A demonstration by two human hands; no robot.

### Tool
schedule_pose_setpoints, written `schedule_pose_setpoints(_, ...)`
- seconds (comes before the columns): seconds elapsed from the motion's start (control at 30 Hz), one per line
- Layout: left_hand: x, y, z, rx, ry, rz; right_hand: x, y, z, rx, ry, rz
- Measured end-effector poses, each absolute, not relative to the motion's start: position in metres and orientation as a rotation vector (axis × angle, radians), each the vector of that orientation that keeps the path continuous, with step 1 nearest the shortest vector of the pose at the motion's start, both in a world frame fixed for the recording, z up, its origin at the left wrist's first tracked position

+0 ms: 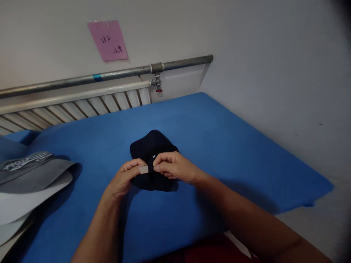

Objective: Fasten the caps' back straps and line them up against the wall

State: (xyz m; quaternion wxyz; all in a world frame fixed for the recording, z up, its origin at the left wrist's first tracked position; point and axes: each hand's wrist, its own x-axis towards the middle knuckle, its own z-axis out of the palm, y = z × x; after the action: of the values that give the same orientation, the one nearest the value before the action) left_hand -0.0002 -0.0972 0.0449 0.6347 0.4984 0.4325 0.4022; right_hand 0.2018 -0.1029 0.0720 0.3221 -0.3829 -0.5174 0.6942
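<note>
A small dark navy cloth item [150, 146], folded into a rounded bundle, lies in the middle of the blue mat [219, 146]. My left hand [124, 179] pinches its near edge from the left, fingers closed; one finger wears a pale bandage. From the right, my right hand [175, 167] grips the same edge with its fingers curled, fingertips almost touching the left hand's. A tiny white tag shows on the cloth between the two hands.
Grey and white garments [30, 179] are piled at the left edge of the mat. A radiator [82, 106] and metal pipe [109, 76] with a red valve run along the far wall. A pink note [108, 40] hangs above. A white wall bounds the right.
</note>
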Motion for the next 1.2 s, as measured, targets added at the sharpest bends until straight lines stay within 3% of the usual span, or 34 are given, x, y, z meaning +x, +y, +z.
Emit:
schedule_pose_setpoints(0.63, 0.0073, -0.0986, 0.0503, 1.133, 0.953, 0.947, 0.1991, -0.1023, 0.0683, -1.074, -1.418, 1.759)
schedule_pose_setpoints(0.97, 0.0079, -0.0999, 0.0493, 1.211, 0.981, 1.039, 0.1967, -0.1017, 0.0693, -1.002, -1.272, 1.888)
schedule_pose_setpoints(1.2, 0.0046, -0.1005, 0.0489, 1.185, 0.953, 0.944, 0.2018, -0.1025, 0.0729, -0.979, -1.408, 1.731)
